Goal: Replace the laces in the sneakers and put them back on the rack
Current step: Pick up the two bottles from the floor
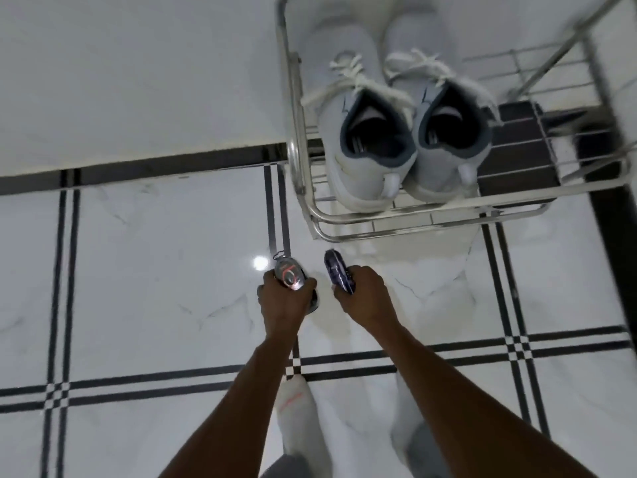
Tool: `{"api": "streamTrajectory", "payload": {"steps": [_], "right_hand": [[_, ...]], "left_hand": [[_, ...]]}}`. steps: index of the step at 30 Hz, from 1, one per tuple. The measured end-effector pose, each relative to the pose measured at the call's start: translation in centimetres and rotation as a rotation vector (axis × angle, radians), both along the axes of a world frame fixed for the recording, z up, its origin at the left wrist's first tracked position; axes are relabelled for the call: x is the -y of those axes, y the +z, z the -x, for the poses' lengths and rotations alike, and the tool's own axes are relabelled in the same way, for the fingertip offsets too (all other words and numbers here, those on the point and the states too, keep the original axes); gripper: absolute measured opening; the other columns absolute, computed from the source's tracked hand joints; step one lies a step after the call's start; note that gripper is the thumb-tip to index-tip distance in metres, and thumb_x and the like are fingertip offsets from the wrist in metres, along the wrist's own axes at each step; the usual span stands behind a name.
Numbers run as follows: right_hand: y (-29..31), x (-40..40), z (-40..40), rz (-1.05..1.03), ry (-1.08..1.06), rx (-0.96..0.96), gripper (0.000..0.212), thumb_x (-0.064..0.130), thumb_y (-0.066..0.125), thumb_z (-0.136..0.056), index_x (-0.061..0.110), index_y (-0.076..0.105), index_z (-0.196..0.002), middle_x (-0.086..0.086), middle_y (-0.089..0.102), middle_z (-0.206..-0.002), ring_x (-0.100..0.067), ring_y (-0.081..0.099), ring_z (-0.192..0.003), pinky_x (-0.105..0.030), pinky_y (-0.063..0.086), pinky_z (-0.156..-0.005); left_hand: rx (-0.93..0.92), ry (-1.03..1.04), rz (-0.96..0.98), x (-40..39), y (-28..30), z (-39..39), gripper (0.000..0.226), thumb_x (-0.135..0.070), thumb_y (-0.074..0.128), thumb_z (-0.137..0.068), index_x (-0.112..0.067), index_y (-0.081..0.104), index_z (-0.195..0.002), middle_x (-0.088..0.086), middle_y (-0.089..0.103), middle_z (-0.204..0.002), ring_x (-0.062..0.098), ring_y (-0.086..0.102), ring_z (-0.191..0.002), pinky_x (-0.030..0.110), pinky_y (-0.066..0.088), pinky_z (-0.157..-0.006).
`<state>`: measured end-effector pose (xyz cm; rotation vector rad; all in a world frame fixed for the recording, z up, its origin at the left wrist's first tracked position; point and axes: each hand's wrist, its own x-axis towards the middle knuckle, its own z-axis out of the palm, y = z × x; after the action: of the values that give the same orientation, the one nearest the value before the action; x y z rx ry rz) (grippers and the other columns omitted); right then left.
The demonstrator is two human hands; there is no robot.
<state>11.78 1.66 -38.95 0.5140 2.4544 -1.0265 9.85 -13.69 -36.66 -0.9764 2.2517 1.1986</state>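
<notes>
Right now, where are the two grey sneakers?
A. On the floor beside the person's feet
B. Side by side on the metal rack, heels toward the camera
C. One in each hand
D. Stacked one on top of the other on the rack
B: the sneakers stand side by side on the wire shelf of the rack, heels toward the camera, while the left hand and right hand each hold a small packet instead.

The toes of the sneakers (406,132) on the rack (379,215) are blurring out towards the top edge, the rack's right side is running off frame, and each hand (281,298) (362,288) is covering part of a small unidentifiable packet.
</notes>
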Motion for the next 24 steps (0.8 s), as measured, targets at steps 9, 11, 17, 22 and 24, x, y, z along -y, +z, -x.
{"api": "streamTrajectory", "payload": {"steps": [9, 11, 17, 22, 24], "right_hand": [[24.9, 8.5, 1.2, 0.213, -0.102, -0.201, 0.018, 0.030, 0.069, -0.087, 0.025, 0.064, -0.104, 0.005, 0.064, -0.093, -0.011, 0.063, -0.081, -0.039, 0.056, -0.076], [28.3, 9.7, 2.3, 0.267, -0.085, -0.259, 0.015, 0.034, 0.066, -0.088, 0.028, 0.064, -0.101, 0.008, 0.065, -0.089, -0.010, 0.063, -0.081, -0.041, 0.056, -0.074], [43.2, 14.7, 10.8, 0.328, -0.097, -0.493, 0.021, 0.026, 0.071, -0.088, 0.034, 0.063, -0.105, 0.017, 0.069, -0.091, 0.000, 0.064, -0.087, -0.037, 0.058, -0.075], [51.7, 17.6, 17.7, 0.395, -0.064, -0.641, 0.030, 0.027, 0.076, -0.083, 0.031, 0.063, -0.110, 0.019, 0.069, -0.096, -0.005, 0.066, -0.093, -0.039, 0.060, -0.076], [54.9, 18.8, 20.3, 0.405, -0.054, -0.701, 0.034, 0.026, 0.077, -0.082, 0.033, 0.062, -0.111, 0.020, 0.069, -0.098, -0.006, 0.068, -0.092, -0.038, 0.061, -0.076]], "left_hand": [[-0.180, 0.033, -0.056, 8.3, 24.8, 2.2, 0.049, -0.030, 0.087, -0.073, -0.026, 0.053, -0.107, -0.010, 0.067, -0.092, 0.003, 0.065, -0.083, 0.019, 0.049, -0.069], [-0.210, 0.042, -0.045, 9.2, 28.1, 3.5, 0.053, -0.032, 0.087, -0.073, -0.024, 0.052, -0.112, -0.013, 0.065, -0.093, -0.001, 0.063, -0.082, 0.023, 0.052, -0.071], [-0.473, 0.028, -0.013, 14.5, 42.3, 11.4, 0.046, -0.038, 0.085, -0.074, -0.026, 0.055, -0.106, -0.013, 0.066, -0.096, 0.000, 0.063, -0.085, 0.022, 0.050, -0.067], [-0.667, 0.029, 0.020, 17.1, 51.4, 17.1, 0.042, -0.041, 0.085, -0.075, -0.025, 0.060, -0.105, -0.009, 0.067, -0.096, 0.006, 0.065, -0.087, 0.021, 0.050, -0.069], [-0.742, 0.027, 0.059, 18.4, 54.1, 19.6, 0.044, -0.045, 0.083, -0.074, -0.026, 0.059, -0.105, -0.006, 0.064, -0.100, 0.011, 0.063, -0.092, 0.029, 0.054, -0.076]]}}
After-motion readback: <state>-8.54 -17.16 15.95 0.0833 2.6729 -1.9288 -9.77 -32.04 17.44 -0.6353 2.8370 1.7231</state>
